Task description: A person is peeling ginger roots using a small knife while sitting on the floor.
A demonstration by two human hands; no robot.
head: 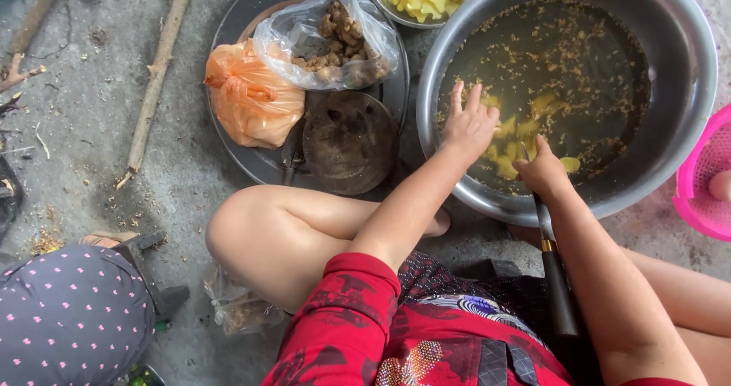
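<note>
- The left hand (468,123) dips into the water of the big steel basin (689,89), fingers spread apart over the yellow pieces (506,154) lying under the surface.
- The right hand (542,171) is closed around a knife (554,268) at the basin's near rim, its dark handle pointing back along the forearm.
- Left of the basin, a round tray (244,13) on the concrete floor carries an orange bag (251,97), a clear bag (335,39) and a dark bowl (350,142).

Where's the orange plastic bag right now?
In the head view, the orange plastic bag lies on the left part of the dark round tray, against the clear bag of brown roots, left of the big metal basin.
</note>
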